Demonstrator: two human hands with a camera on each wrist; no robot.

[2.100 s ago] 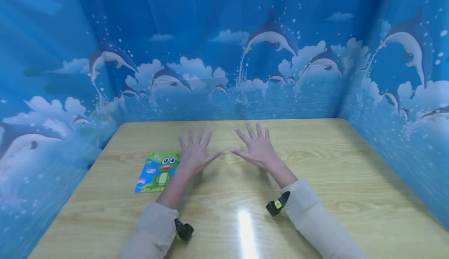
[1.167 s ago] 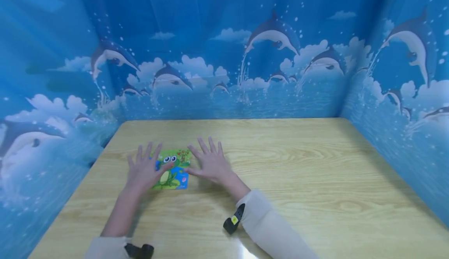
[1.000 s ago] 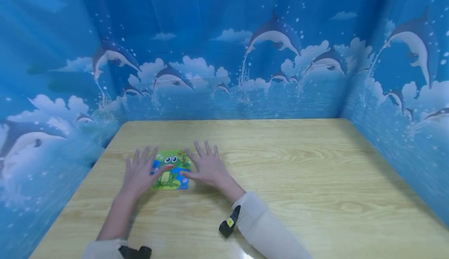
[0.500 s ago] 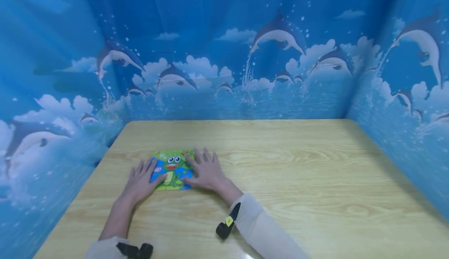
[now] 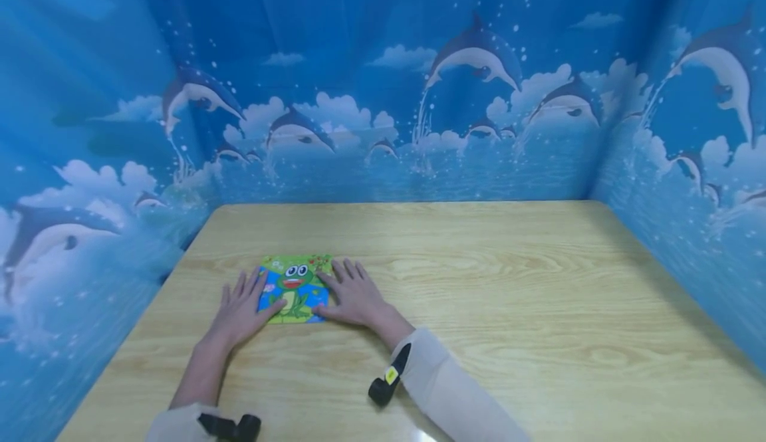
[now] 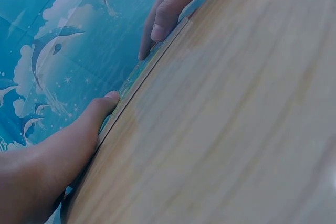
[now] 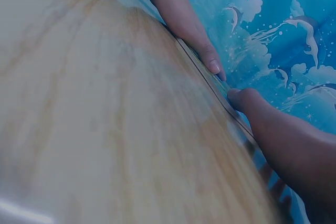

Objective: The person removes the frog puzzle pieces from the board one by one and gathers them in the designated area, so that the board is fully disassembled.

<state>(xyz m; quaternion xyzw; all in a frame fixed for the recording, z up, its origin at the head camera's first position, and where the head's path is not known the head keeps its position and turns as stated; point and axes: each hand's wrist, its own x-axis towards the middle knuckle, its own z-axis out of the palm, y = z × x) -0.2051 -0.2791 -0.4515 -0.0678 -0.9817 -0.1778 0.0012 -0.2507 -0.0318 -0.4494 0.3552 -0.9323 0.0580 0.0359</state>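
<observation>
picture board (image 5: pixel 293 290): on table (image 5: pixel 509 309), between hands (image 5: pixel 239 312) (image 5: pixel 356 298) | curtain (image 5: pixel 371 23): behind table

I count one left hand (image 5: pixel 241 312) and one right hand (image 5: pixel 356 299), so two altogether, together with two pale sleeves (image 5: pixel 457 389) and two black wrist devices (image 5: pixel 383 390). There is one table (image 5: pixel 509 289) and also one picture board (image 5: pixel 294 290), showing one frog (image 5: pixel 290 304) with two eyes (image 5: pixel 291 271). Of the blue cloth (image 5: pixel 371 3) three sides are visible, and its printed dolphins (image 5: pixel 473 44) are more than ten in number.
</observation>
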